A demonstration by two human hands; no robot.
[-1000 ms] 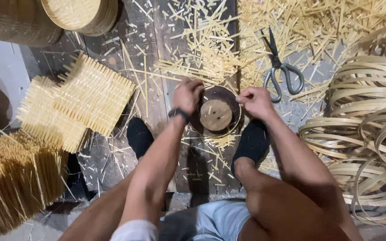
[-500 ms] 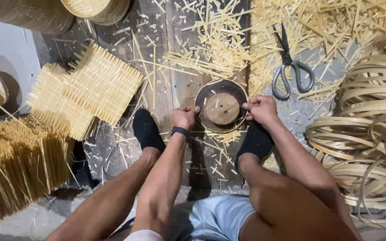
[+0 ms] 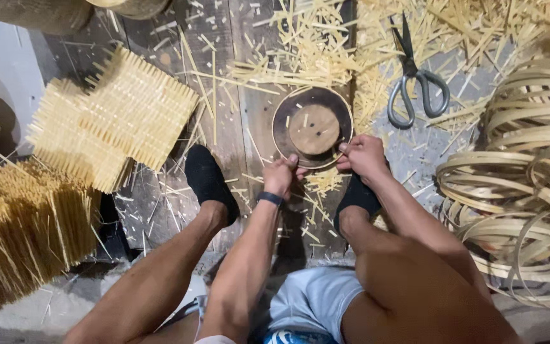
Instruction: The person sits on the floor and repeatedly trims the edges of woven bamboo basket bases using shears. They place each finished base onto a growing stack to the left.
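A round dark wooden mould [image 3: 313,129] with a lighter disc on top lies on the plank floor between my feet. My left hand [image 3: 281,175] pinches its near rim, thumb up against the edge. My right hand [image 3: 363,155] grips the rim on the right side, fingers curled on a thin bamboo strip that runs around the mould. Both feet wear black shoes, one [image 3: 208,181] to the left and one [image 3: 358,194] under my right wrist.
Metal scissors [image 3: 415,83] lie beyond the mould among loose bamboo slivers [image 3: 326,44]. Coiled bamboo hoops [image 3: 523,172] pile at the right. Woven square mats [image 3: 112,118] and a stack of them [image 3: 23,229] sit at the left.
Both hands have slid from the mould's far and side rim down to its near edge. The view has shifted, so the mould sits higher in the frame.
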